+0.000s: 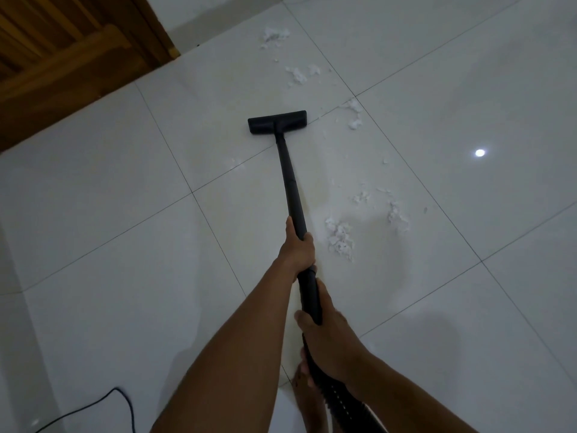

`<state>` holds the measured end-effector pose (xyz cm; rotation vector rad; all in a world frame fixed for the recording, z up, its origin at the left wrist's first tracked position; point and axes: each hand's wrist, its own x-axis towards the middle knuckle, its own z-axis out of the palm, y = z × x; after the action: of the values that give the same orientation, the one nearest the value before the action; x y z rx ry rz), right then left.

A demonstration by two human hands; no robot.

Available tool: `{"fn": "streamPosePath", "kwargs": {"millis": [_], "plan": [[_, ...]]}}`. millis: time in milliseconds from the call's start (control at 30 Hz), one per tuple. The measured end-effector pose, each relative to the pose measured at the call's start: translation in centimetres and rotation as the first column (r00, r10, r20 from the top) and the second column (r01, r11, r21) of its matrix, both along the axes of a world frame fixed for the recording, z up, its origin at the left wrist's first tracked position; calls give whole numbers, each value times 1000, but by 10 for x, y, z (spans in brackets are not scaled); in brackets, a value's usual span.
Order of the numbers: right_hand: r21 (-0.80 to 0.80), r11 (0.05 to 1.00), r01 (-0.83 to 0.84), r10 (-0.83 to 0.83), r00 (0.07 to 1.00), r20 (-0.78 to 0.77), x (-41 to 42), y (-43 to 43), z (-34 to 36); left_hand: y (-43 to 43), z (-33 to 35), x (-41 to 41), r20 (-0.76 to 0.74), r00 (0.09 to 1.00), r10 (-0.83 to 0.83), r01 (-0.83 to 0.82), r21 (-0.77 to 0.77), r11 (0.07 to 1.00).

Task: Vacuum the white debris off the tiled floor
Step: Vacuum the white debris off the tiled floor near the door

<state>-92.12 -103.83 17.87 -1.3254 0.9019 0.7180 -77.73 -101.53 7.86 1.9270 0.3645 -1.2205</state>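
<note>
A black vacuum wand point(290, 182) runs from my hands out to its flat floor head point(277, 121), which lies on the white tiled floor point(125, 214). My left hand point(296, 248) grips the wand farther along. My right hand point(327, 335) grips its lower end where the ribbed hose point(340, 398) begins. White fluffy debris lies right of the wand: a clump point(340, 237) beside my left hand, a clump point(397, 215) farther right, bits point(355, 115) just right of the head, and two patches beyond the head point(299, 74) point(274, 35).
A wooden door and frame point(62, 57) fill the upper left corner. A black power cord point(121, 401) loops on the floor at the lower left. A bare foot point(307, 398) shows under the hose. A bright light reflection point(480, 152) sits on a tile at the right.
</note>
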Motion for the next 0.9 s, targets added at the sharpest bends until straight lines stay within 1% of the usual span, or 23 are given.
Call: {"fn": "streamPosePath", "kwargs": {"millis": [100,200,267,367,467,600,800,900], "plan": [[3,1000,-8,8,1000,-20,8,-7,-1,-7,2,9,-3,1000,6,-6,11,1000],[-32,998,-61,60,997,-43,17,-12,-4,-13,2,18,-11,1000,9,-9,26,1000],[-46,995,-92,90,995,-34,25,-19,-6,-19,3,25,-6,1000,8,-8,25,1000],[-16,997,-76,76,997,-15,36,-30,-3,-26,4,36,22,1000,-11,10,34,999],[-20,995,-99,100,995,28,45,-40,2,-32,6,46,21,1000,-12,11,36,999],[24,998,-61,59,997,58,59,-46,13,-37,10,58,-3,1000,-7,7,29,1000],[73,997,-10,6,998,61,85,-45,24,-38,17,83,-30,999,-31,32,39,999],[90,996,18,-21,999,31,100,-41,22,-37,16,96,-30,998,-46,48,46,998]]}}
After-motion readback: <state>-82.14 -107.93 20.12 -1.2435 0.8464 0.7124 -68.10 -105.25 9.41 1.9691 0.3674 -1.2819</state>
